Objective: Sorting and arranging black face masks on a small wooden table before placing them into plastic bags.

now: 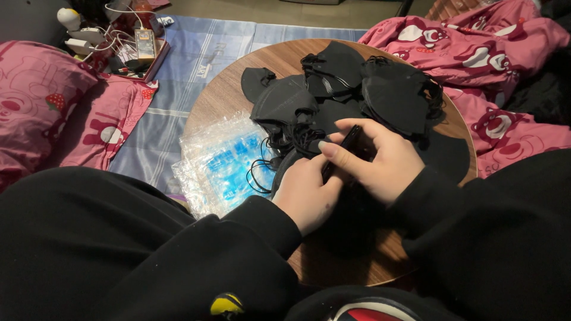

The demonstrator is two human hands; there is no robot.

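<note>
Black sleeves frame my view; my left hand (306, 193) and right hand (375, 157) meet over the round wooden tabletop (223, 98), both pinching one folded black mask (344, 150) flat between the fingers. Just left lie clear plastic bags (223, 157), within easy reach. Beyond my hands, a pile of masks (345, 89) sits heaped at the far edge.

Both arms are covered in long black sleeves, loose and soft-looking, with ribbed cuffs ending right at the wrists. The left hand (306, 193) and right hand (380, 157) are bare, no rings or watch showing, nails short and plain. Low on the black top there's a small yellow patch and a red-and-white printed patch at the bottom edge.
</note>
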